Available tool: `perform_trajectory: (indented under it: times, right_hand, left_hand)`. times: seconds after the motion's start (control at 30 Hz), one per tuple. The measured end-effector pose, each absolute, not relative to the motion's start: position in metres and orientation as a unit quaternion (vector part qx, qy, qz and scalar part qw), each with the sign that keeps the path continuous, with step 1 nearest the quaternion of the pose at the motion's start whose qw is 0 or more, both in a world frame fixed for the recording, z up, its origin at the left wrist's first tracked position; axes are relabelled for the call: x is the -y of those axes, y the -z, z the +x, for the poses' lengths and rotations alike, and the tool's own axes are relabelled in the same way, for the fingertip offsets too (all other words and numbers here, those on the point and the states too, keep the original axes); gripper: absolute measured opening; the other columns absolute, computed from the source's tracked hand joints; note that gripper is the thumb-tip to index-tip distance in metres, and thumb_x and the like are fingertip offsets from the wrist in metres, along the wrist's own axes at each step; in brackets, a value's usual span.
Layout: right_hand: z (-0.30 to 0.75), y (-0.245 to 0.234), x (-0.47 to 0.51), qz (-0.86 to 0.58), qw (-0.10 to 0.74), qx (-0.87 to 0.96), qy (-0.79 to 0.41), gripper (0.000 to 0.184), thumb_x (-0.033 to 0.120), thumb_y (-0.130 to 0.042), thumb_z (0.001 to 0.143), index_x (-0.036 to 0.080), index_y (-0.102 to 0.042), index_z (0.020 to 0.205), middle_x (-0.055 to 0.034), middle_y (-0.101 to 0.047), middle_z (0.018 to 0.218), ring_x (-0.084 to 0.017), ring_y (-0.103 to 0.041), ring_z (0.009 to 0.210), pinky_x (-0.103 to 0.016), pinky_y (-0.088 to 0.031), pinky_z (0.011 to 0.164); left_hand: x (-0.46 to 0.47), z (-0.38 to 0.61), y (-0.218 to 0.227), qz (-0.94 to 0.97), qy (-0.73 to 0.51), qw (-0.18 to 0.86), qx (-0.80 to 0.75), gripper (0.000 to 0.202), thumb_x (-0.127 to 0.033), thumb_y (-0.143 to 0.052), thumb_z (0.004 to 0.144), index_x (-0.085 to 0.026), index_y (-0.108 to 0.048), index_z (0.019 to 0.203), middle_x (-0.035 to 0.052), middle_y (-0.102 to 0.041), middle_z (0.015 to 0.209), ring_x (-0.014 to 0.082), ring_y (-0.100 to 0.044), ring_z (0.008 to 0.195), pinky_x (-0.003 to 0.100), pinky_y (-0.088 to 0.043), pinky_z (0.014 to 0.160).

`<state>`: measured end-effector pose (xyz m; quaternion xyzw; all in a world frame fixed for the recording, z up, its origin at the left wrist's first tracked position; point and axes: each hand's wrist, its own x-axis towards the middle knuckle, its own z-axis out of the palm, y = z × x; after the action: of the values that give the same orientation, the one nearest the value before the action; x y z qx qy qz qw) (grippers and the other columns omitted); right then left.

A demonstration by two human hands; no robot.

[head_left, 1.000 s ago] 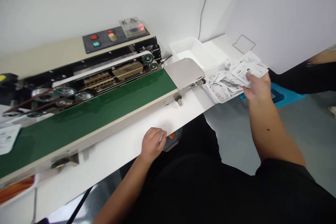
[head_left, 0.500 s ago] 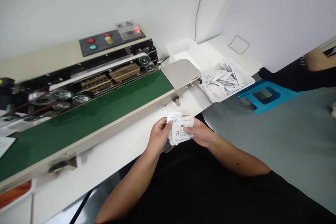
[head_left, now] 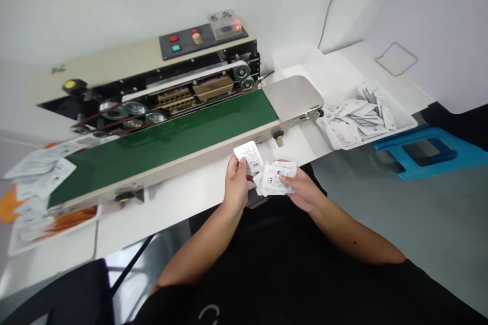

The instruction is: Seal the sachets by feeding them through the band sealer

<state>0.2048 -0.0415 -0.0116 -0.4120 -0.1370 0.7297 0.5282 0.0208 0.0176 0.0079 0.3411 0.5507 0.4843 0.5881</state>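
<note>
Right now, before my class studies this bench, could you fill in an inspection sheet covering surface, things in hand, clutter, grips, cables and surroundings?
Surface: white table bearing a machine with a green belt.
Things in hand: one white packet; several overlapping packets.
Clutter: more packets piled in the right-hand tray; blurred packet heap by the belt's left end; wire frame near the tray.
Grips: left grip holds the single packet, right grip the overlapping ones.
Cables: grey cable down the wall.
Surroundings: blue stool on grey floor.
</note>
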Motion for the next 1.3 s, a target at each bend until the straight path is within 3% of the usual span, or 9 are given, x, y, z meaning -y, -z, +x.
perform_trajectory:
  times: [0.1,0.2,0.37,0.53,0.8,0.93,1.07,1.17,1.3]
  right_hand:
    - [0.207,0.012,0.041,-0.417,0.528,0.137,-0.727,0.058,0.025,-0.096,0.074,0.028,-0.072,0.127,-0.0053,-0.079,0.123,-0.024,-0.077,0.105,-0.036,-0.066,0.081]
    - [0.211,0.015,0.041,-0.426,0.527,0.136,-0.722,0.057,0.025,-0.095,0.076,0.03,-0.071,0.127,-0.0032,-0.078,0.124,-0.023,-0.077,0.104,-0.033,-0.065,0.077]
    - [0.22,0.02,0.041,-0.437,0.527,0.127,-0.717,0.056,0.024,-0.095,0.076,0.031,-0.071,0.126,-0.0015,-0.078,0.122,-0.022,-0.077,0.102,-0.031,-0.063,0.075]
    - [0.225,0.021,0.042,-0.436,0.528,0.122,-0.719,0.056,0.025,-0.096,0.076,0.03,-0.071,0.126,-0.002,-0.078,0.121,-0.021,-0.076,0.097,-0.029,-0.061,0.071]
    - [0.233,0.026,0.045,-0.436,0.53,0.103,-0.72,0.057,0.024,-0.096,0.074,0.03,-0.072,0.125,-0.003,-0.078,0.123,-0.023,-0.076,0.103,-0.034,-0.063,0.079]
    - [0.239,0.031,0.045,-0.43,0.534,0.091,-0.722,0.055,0.023,-0.095,0.075,0.03,-0.072,0.124,-0.0027,-0.078,0.125,-0.023,-0.076,0.105,-0.035,-0.064,0.08]
    - [0.247,0.037,0.045,-0.42,0.537,0.091,-0.726,0.053,0.024,-0.094,0.077,0.031,-0.072,0.125,-0.0027,-0.077,0.128,-0.024,-0.076,0.109,-0.037,-0.064,0.083]
    - [0.251,0.04,0.044,-0.415,0.539,0.085,-0.728,0.053,0.024,-0.094,0.078,0.032,-0.072,0.126,-0.0026,-0.077,0.13,-0.025,-0.075,0.114,-0.039,-0.064,0.088]
    - [0.258,0.042,0.042,-0.419,0.536,0.068,-0.73,0.054,0.025,-0.095,0.076,0.032,-0.073,0.126,-0.0024,-0.077,0.128,-0.024,-0.076,0.111,-0.037,-0.064,0.085]
  left_hand:
    - [-0.019,0.016,-0.014,0.333,-0.507,0.582,-0.541,0.042,-0.062,-0.063,0.098,-0.025,-0.054,0.117,0.0014,-0.073,0.1,0.0109,-0.068,0.059,0.019,-0.04,0.044]
    - [-0.019,0.01,-0.023,0.347,-0.517,0.589,-0.515,0.045,-0.062,-0.066,0.097,-0.027,-0.05,0.12,0.0015,-0.072,0.102,0.0095,-0.066,0.056,0.02,-0.042,0.043]
    - [-0.02,0.004,-0.032,0.375,-0.525,0.581,-0.497,0.049,-0.048,-0.081,0.089,-0.025,-0.053,0.123,0.0036,-0.073,0.106,0.0097,-0.064,0.063,0.021,-0.048,0.048]
    - [-0.021,0.002,-0.034,0.371,-0.531,0.563,-0.513,0.046,-0.046,-0.083,0.086,-0.023,-0.061,0.119,0.0065,-0.077,0.112,0.0153,-0.072,0.083,0.024,-0.055,0.06]
    - [-0.026,0.004,-0.047,0.425,-0.515,0.561,-0.49,0.084,-0.035,-0.092,0.077,-0.035,-0.047,0.149,0.0043,-0.075,0.111,0.0191,-0.074,0.087,0.029,-0.064,0.066]
    - [-0.034,0.007,-0.054,0.438,-0.523,0.553,-0.477,0.052,-0.043,-0.09,0.08,-0.03,-0.064,0.123,0.0029,-0.074,0.106,0.0174,-0.072,0.085,0.03,-0.064,0.069]
    - [-0.049,0.013,-0.063,0.49,-0.541,0.5,-0.466,0.034,-0.043,-0.091,0.081,-0.022,-0.067,0.092,0.0012,-0.072,0.088,0.0151,-0.07,0.081,0.03,-0.062,0.077]
    - [-0.07,0.018,-0.072,0.572,-0.554,0.397,-0.458,0.026,-0.037,-0.087,0.086,-0.022,-0.067,0.089,0.0009,-0.071,0.086,0.0149,-0.069,0.08,0.03,-0.059,0.076]
    - [-0.115,0.026,-0.084,0.723,-0.505,0.206,-0.424,0.012,-0.028,-0.075,0.095,-0.022,-0.067,0.088,0.0041,-0.074,0.101,0.0197,-0.072,0.098,0.036,-0.058,0.087]
